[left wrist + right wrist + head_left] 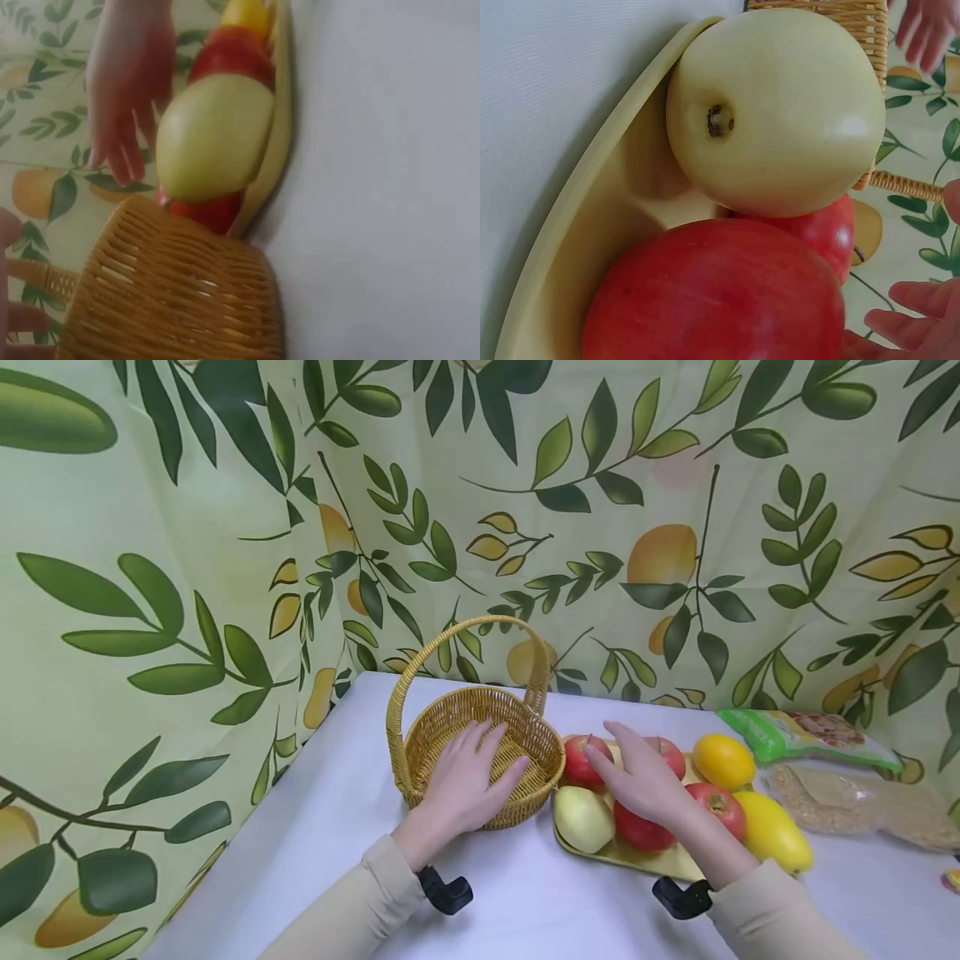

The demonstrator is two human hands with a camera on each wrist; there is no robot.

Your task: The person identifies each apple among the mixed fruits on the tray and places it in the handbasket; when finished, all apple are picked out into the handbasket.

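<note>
You look to be at the reach, nothing picked up; your left hand, fingers loosely spread, hangs over the wicker basket at left, gripping nothing; your right hand, fingers extended and unloaded, is above the fruit tray to the right. Next move likely calls for lowering the right hand and curling it round a red apple or the near-left pale fruit.
</note>
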